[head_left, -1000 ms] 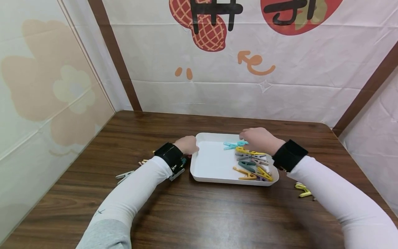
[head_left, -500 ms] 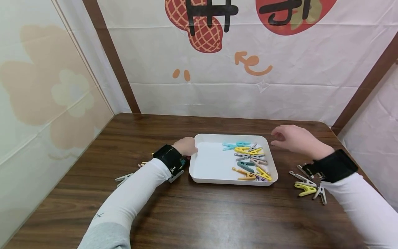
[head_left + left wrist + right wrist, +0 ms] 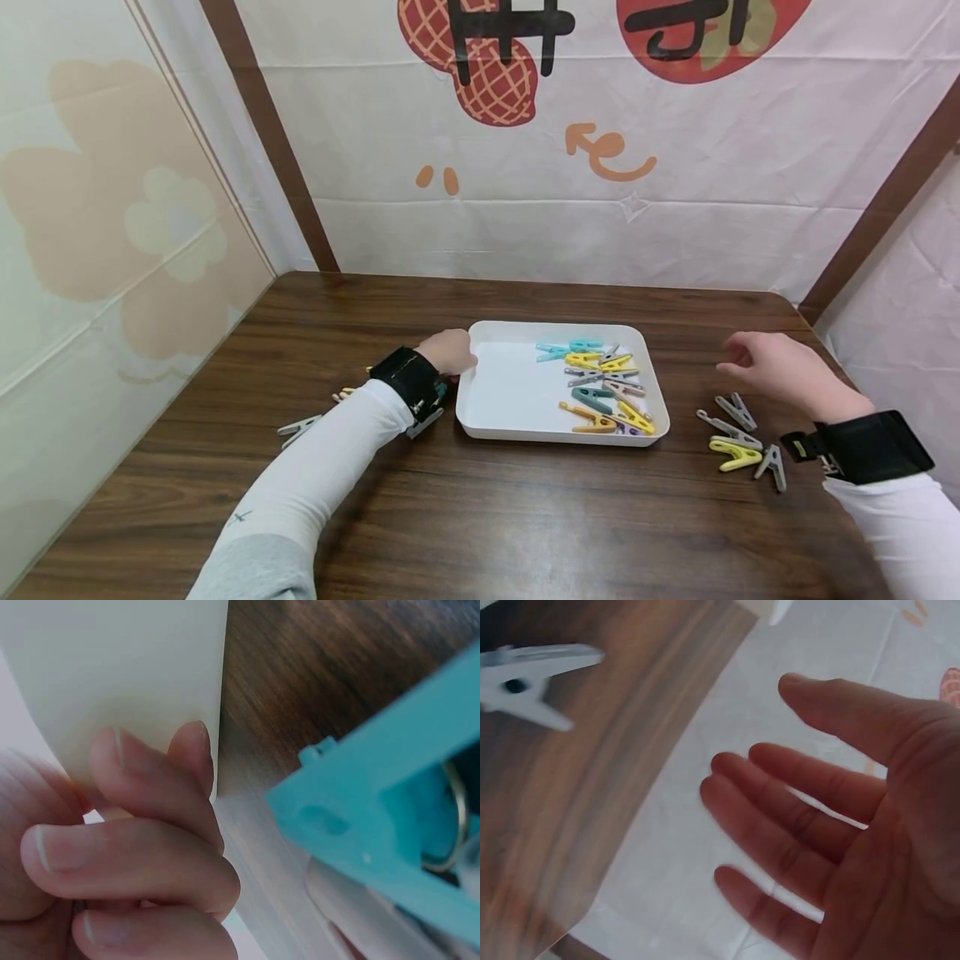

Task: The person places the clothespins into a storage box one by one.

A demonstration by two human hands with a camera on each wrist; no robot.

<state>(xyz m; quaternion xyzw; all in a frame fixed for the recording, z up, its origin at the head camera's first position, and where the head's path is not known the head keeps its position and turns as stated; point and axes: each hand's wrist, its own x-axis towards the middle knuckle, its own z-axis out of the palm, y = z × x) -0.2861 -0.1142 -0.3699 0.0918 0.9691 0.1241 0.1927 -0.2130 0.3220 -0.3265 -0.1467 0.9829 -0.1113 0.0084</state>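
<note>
My left hand (image 3: 448, 352) grips the left wall of a white tray (image 3: 517, 435); in the left wrist view its fingers (image 3: 142, 847) curl at the tray's edge. Several clothespins lie in the tray's right half, among them light blue ones (image 3: 585, 345), a teal one (image 3: 592, 400) and an orange one (image 3: 592, 421). My right hand (image 3: 780, 371) hovers right of the tray with nothing in it, fingers spread and slightly bent in the right wrist view. Just below it on the table lie grey clothespins (image 3: 737, 411) and a yellow-green clothespin (image 3: 735, 454).
Left of the tray, more clothespins lie partly hidden by my left arm, including a pale grey one (image 3: 298, 427). A turquoise clothespin (image 3: 360, 802) shows close up in the left wrist view. Behind the brown wooden table (image 3: 555, 533) hangs a printed white cloth (image 3: 525, 242).
My right hand has left the clothespins in the tray, moving right to above those on the table's right side, uncovering them. The left hand stays at the tray's wall.
</note>
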